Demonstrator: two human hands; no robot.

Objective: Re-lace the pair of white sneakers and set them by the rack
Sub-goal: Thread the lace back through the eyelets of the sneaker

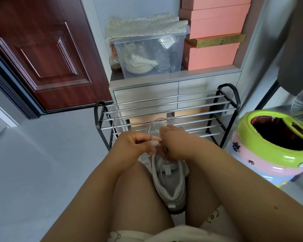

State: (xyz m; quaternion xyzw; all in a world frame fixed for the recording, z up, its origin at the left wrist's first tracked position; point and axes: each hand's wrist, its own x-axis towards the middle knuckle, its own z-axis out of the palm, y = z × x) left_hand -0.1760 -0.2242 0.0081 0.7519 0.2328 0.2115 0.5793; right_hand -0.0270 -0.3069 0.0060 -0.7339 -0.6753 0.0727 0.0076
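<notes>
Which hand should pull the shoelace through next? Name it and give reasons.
Probably the left hand: it already pinches the white shoelace above the sneaker. The right hand is at the eyelets, steadying the shoe.

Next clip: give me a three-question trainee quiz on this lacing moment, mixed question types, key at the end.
1. True or false: the white sneaker sits on the shoe rack.
2. What does the left hand pinch? A) white lace B) sock C) brush
3. Fill in: right of the rack stands a bin with a ____ rim.

Key: 1 false, it is held between the person's knees, with the right hand at its tongue; 2 A; 3 green.
</notes>
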